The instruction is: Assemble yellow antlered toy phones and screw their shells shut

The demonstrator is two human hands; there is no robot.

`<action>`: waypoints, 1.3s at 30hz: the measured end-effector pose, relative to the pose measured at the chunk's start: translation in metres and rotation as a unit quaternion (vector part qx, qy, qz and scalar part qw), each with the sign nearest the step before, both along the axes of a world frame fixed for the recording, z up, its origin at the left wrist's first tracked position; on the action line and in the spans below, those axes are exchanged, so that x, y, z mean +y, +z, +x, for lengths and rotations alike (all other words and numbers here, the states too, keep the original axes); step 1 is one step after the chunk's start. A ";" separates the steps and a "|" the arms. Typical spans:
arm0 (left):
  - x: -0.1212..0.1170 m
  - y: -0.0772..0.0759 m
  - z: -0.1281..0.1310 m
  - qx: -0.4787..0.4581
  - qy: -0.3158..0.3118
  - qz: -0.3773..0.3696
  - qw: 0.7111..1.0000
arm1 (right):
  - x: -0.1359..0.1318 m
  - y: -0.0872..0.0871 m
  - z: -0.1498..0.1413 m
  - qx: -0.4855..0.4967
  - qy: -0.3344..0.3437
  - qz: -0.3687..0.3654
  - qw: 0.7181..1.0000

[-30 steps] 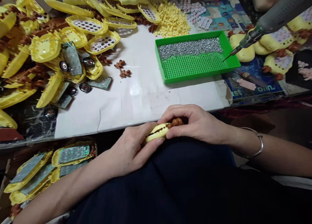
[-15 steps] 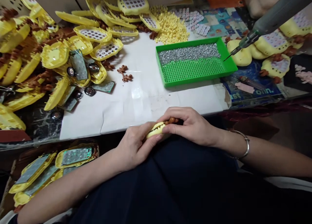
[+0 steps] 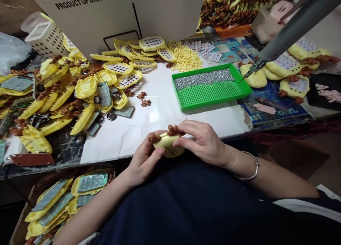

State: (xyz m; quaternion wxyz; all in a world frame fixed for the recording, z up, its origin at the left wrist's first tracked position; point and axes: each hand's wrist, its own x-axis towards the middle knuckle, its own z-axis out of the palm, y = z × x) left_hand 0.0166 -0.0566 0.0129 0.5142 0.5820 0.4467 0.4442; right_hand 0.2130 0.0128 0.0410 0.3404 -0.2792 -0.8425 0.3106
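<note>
Close above my lap, both hands hold one pale yellow plastic toy shell (image 3: pixel 167 142) with brown knobbed pieces (image 3: pixel 172 129) along its top edge. My left hand (image 3: pixel 145 159) grips its left end, thumb across the front face. My right hand (image 3: pixel 204 142) pinches the right end between thumb and fingers, at the brown piece. The fingers behind the shell are partly hidden. Ahead on the white board (image 3: pixel 128 136) lies a loose brown branched piece (image 3: pixel 144 99). Beyond my hands stands a green tray (image 3: pixel 210 100) with many small silver screws (image 3: pixel 204 78).
An electric screwdriver (image 3: pixel 266 60) hangs at the right, its tip over the tray's corner. Yellow shells (image 3: pixel 58 96) with circuit boards and speakers pile up at the left. Small yellow parts (image 3: pixel 186 56) heap at the back. A box of shells (image 3: pixel 50 202) stands below left.
The toy shell has been turned in my hands, so its smooth face and the brown knobs on both sides now show. My view has lifted, bringing in more of the carton behind.
</note>
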 end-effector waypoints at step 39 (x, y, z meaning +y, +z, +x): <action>0.034 0.016 0.038 -0.379 0.131 -0.185 0.897 | 0.034 -0.016 -0.022 0.029 -0.111 0.146 0.983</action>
